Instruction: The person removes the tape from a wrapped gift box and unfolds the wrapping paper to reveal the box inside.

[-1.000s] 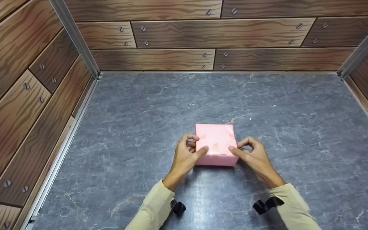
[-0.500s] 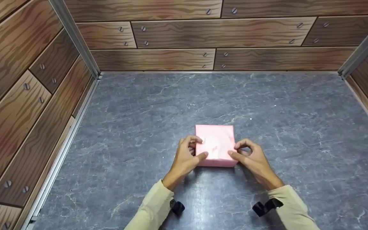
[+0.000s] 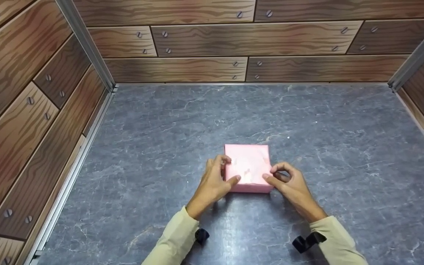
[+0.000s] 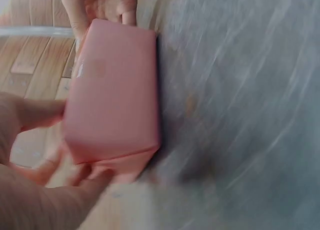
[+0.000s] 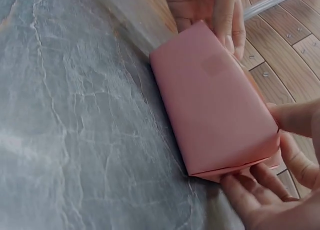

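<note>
A box wrapped in pink paper (image 3: 248, 162) sits on the grey marbled tabletop, with small tape patches on its top and near side. My left hand (image 3: 212, 180) holds its left side, thumb on the top near the front edge, fingers curled along the side. From the right, my right hand (image 3: 293, 186) holds the opposite side, its thumb on the top and its index finger at the top's right edge. Both wrist views show fingers against the folded paper ends of the pink box (image 4: 115, 94). Some fingertips are hidden behind the box.
Wood-plank-patterned walls (image 3: 248, 38) stand at the back and both sides, with metal edging (image 3: 87, 143) along the left. Black wrist-worn devices (image 3: 308, 241) sit at the sleeves. Marbled tabletop (image 3: 168, 125) surrounds the box.
The box's near top edge appears slightly lower, showing less of its front face. My thumbs have shifted slightly toward me, and my right index finger has come lower along the right edge.
</note>
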A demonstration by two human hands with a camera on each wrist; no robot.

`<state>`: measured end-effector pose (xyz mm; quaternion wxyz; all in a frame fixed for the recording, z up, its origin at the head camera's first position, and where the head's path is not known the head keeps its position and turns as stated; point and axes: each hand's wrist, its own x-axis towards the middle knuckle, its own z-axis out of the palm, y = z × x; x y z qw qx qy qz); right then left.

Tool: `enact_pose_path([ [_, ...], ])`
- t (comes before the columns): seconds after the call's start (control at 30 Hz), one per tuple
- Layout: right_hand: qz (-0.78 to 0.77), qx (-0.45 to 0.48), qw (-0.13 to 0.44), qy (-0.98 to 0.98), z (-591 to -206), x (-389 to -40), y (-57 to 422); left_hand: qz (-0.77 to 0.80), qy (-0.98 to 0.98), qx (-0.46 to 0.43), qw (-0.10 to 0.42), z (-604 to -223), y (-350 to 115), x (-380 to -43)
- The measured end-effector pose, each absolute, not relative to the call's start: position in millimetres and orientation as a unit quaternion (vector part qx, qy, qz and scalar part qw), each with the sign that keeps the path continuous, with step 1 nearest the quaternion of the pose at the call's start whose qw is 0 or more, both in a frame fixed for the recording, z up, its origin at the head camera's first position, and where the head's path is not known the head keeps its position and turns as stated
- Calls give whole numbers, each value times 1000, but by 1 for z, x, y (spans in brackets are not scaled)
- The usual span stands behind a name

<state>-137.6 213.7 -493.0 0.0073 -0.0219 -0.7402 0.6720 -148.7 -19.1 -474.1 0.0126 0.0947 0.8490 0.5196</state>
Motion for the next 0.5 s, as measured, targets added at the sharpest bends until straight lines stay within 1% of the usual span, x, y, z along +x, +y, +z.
enact_pose_path([
  [0.1, 658, -29, 0, -753, -487, -137, 215, 446, 887, 118, -20, -466, -20, -148],
  [0.2, 640, -34, 18, -767, -480, -140, 216, 395, 904, 152, -64, -459, -18, -147],
  [0.27, 625, -35, 41, -779, -476, -144, 216, 370, 907, 181, -82, -456, -15, -148],
  [0.37, 592, -22, 82, -802, -472, -150, 214, 341, 905, 236, -94, -455, -11, -150],
  [0.5, 520, 18, 141, -842, -470, -156, 208, 291, 908, 290, -82, -457, -8, -154],
])
